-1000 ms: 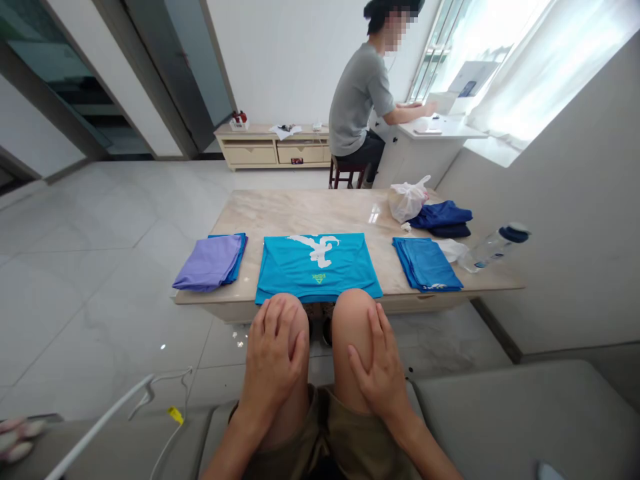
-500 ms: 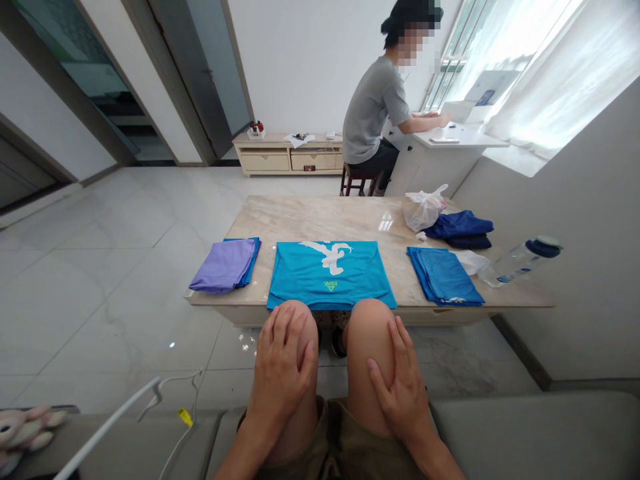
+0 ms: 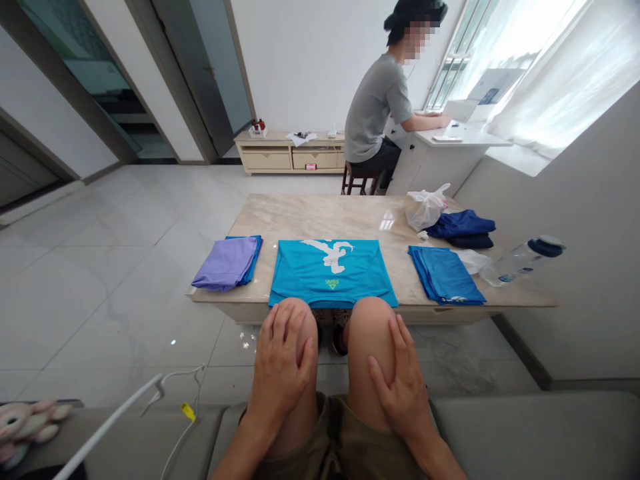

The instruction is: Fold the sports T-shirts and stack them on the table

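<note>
My left hand [image 3: 283, 363] rests on my left knee, fingers spread and holding nothing. On the outer side of the other knee lies my right hand [image 3: 400, 380], its fingers apart. Just beyond my knees, a turquoise shirt [image 3: 320, 270] with a white print lies folded flat at the near edge of the marble-topped table [image 3: 300, 213]. A folded purple garment [image 3: 227, 261] sits on a blue one at the left. Folded blue garments [image 3: 445, 275] lie to the right of the shirt.
A clear bottle [image 3: 520, 261], a white plastic bag [image 3: 424, 208] and dark blue clothes [image 3: 463, 228] are on the table's right side. Behind it, a person [image 3: 377, 107] sits at a white desk [image 3: 455, 153]. A white cable [image 3: 197, 390] hangs at lower left.
The view has shifted very slightly. Both hands stay on the knees, and the garments have not moved on the table.
</note>
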A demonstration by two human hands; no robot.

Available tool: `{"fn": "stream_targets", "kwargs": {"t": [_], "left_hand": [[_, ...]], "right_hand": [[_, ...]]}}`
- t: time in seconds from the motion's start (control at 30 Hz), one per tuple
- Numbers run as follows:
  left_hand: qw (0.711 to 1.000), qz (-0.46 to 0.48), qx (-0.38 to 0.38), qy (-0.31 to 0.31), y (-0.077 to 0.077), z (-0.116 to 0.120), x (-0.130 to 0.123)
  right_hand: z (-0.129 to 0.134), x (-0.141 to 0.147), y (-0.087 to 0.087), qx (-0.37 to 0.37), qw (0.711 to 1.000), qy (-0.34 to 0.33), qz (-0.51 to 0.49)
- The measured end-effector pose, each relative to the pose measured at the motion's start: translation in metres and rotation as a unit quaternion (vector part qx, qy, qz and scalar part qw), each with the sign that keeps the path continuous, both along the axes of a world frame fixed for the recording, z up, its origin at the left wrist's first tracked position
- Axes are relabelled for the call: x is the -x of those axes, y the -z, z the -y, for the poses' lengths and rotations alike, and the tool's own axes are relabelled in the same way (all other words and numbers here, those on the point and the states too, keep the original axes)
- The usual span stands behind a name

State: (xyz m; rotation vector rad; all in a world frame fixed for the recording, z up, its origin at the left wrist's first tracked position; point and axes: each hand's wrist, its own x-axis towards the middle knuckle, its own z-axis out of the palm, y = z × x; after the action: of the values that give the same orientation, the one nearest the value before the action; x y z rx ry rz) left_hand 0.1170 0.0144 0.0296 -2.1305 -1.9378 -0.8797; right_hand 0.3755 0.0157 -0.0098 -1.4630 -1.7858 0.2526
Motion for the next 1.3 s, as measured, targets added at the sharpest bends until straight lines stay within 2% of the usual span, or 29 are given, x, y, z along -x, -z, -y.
{"fn": "stream_targets", "kwargs": {"t": [0.5, 0.73, 0.87, 1.07, 1.13, 1.2, 1.3], "left_hand": [[1.000, 0.001, 0.003, -0.007, 0.002, -0.002, 0.010], [0.999, 0.010, -0.002, -0.047, -0.002, 0.005, 0.032], [0.997, 0.020, 0.011, -0.074, 0.009, 0.014, 0.047], [0.992, -0.003, 0.031, -0.118, 0.036, 0.028, 0.062], [0.994, -0.020, 0.030, -0.099, 0.040, 0.023, 0.053], [0.998, -0.019, 0.058, -0.035, 0.041, 0.004, 0.029], [0.988, 0.022, 0.131, 0.081, 0.041, -0.049, -0.033]], "right_hand": [[-0.006, -0.001, 0.003, -0.006, 1.000, 0.002, -0.014], [-0.011, -0.030, 0.010, -0.016, 0.999, 0.021, -0.030], [-0.001, -0.053, 0.014, -0.002, 0.997, 0.050, -0.050], [0.036, -0.066, 0.022, 0.031, 0.988, 0.114, -0.104], [0.037, -0.067, 0.027, 0.043, 0.982, 0.128, -0.130], [0.024, -0.072, 0.028, 0.045, 0.974, 0.149, -0.165], [-0.026, -0.091, 0.018, 0.021, 0.966, 0.169, -0.195]]}}
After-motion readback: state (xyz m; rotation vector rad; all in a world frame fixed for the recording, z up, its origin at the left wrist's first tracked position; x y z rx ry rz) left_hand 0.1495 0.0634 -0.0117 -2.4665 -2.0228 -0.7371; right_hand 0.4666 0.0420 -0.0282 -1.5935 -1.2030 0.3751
